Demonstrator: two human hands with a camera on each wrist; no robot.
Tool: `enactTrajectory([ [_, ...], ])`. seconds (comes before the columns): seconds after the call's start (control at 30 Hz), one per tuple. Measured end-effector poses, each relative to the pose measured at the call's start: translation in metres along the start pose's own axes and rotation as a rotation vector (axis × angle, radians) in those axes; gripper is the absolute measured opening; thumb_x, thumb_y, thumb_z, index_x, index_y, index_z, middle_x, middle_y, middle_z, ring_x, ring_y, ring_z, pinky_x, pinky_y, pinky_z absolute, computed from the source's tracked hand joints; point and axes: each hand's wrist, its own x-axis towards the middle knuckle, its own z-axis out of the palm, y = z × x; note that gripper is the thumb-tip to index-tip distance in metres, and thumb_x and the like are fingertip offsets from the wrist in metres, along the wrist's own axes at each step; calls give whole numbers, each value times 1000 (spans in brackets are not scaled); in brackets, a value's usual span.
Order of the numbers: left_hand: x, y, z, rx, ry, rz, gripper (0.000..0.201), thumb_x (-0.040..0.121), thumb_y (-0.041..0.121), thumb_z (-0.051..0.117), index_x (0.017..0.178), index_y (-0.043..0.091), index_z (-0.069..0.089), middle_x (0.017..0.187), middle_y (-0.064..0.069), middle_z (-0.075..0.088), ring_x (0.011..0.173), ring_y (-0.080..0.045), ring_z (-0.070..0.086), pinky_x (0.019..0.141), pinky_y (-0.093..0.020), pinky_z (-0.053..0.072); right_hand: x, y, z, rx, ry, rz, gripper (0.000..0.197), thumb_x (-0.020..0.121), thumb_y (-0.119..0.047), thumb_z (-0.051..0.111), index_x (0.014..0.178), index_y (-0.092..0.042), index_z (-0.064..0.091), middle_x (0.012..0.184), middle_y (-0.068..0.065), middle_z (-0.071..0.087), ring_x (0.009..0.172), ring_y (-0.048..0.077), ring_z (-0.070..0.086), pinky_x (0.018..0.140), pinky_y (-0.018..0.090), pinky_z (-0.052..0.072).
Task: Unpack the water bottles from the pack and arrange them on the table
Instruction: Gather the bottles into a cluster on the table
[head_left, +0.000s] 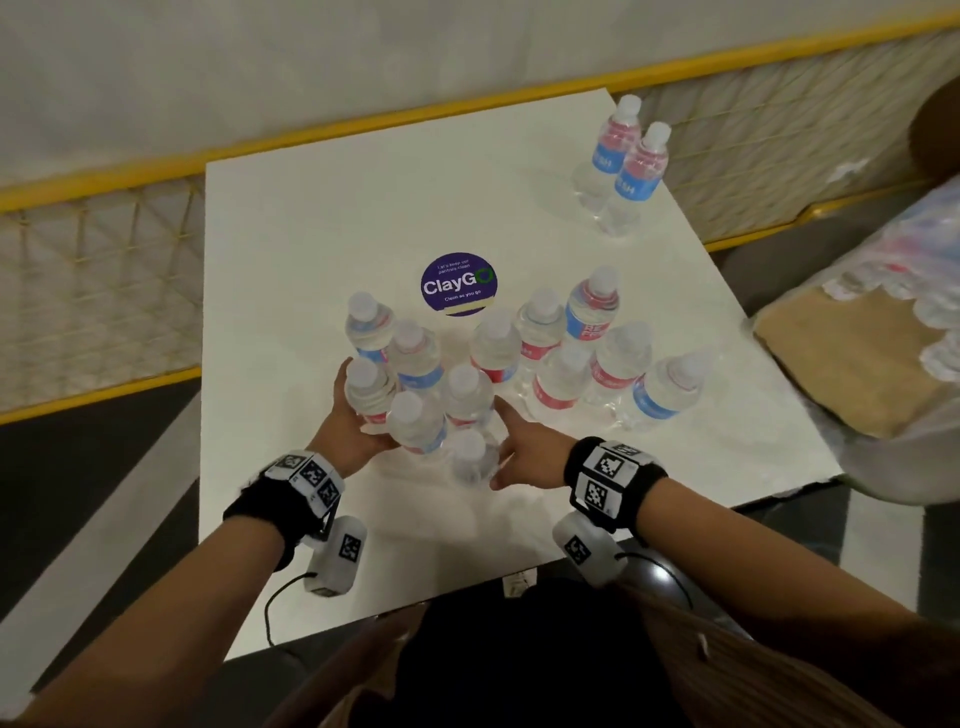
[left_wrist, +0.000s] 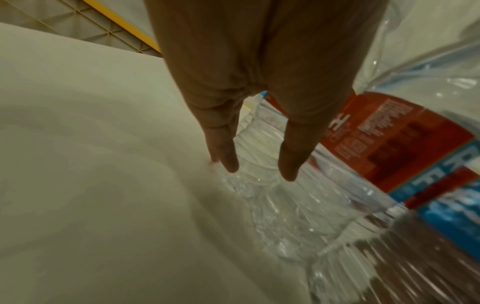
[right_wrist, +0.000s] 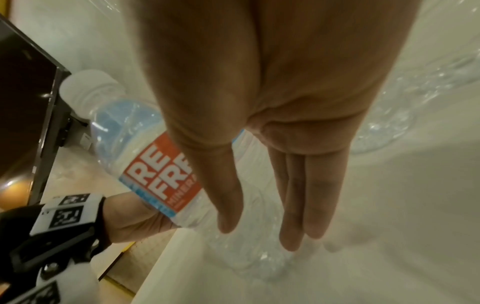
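Several clear water bottles (head_left: 421, 395) with white caps and red-and-blue labels stand bunched on the white table (head_left: 311, 234). My left hand (head_left: 358, 421) presses flat against the bunch's left side. My right hand (head_left: 519, 447) presses against its right side. In the left wrist view my left hand (left_wrist: 259, 172) has straight fingers low against a bottle (left_wrist: 272, 201). In the right wrist view my right hand (right_wrist: 265, 236) lies straight beside a red-labelled bottle (right_wrist: 155, 170). A second group of bottles (head_left: 582, 353) stands just to the right.
Two more bottles (head_left: 623, 161) stand at the far right corner. The opened pack (head_left: 857, 353), a cardboard tray in torn plastic wrap, sits off the table's right edge. A round purple sticker (head_left: 459, 285) marks the table's middle. A yellow railing (head_left: 104, 176) runs behind.
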Motion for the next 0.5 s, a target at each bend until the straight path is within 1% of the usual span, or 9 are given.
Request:
enactTrajectory([
  [0.03,-1,-5,-1,10,-19,-16,104,40,34,85,127,20,29,133,-9,45,116,-15,52,100,-32,44,2,-2,1,19,4,8,113,76,-20,75,148,-30,-12,115,15,64,105,24,62,93,34,48],
  [0.07,-1,-11,-4,27,-35,-37,108,41,33,84,130,17,26,136,-10,43,119,-19,50,99,-27,45,4,-3,1,29,10,12,113,76,-20,75,148,-29,-12,115,14,64,105,24,61,93,34,47],
  [0.13,3,-15,-7,80,-91,-45,113,41,34,82,133,12,22,136,-12,41,118,-19,50,91,-9,44,7,-6,2,40,25,10,114,75,-17,75,148,-29,-12,110,11,64,105,25,61,96,35,46],
  [0.17,6,-19,-9,89,-109,-48,113,40,35,81,133,12,21,136,-11,41,116,-14,51,89,-6,44,6,-6,3,58,34,13,115,75,-16,75,148,-30,-12,106,9,64,104,25,61,97,36,46],
  [0.27,10,-25,-15,70,-164,-31,115,40,36,80,133,22,14,135,-1,37,114,0,47,92,-15,45,5,-6,8,119,73,50,110,75,-14,75,149,-30,-5,102,3,61,101,23,61,97,36,46],
  [0.33,12,-26,-15,83,-203,4,112,45,32,82,133,25,12,129,10,36,110,9,45,88,-5,41,3,-4,10,221,100,115,95,77,-10,72,148,-26,10,98,1,63,89,18,62,88,31,50],
  [0.37,14,-30,-16,73,-209,24,106,51,20,86,129,27,14,124,16,35,106,16,44,83,0,40,1,-3,9,274,108,169,83,79,-8,70,145,-20,22,93,0,63,82,15,61,80,28,51],
  [0.43,21,-40,-18,57,-231,87,97,58,-5,85,129,16,21,126,3,41,104,18,49,81,2,42,-8,0,4,331,133,298,53,84,-12,66,133,-3,46,86,3,64,76,14,61,70,24,51],
  [0.5,30,-51,-20,37,-273,111,109,56,10,89,137,-4,19,134,-20,42,118,-9,54,86,-6,46,-19,7,-4,391,207,409,42,84,-23,68,116,3,60,87,8,66,79,19,63,71,27,52],
])
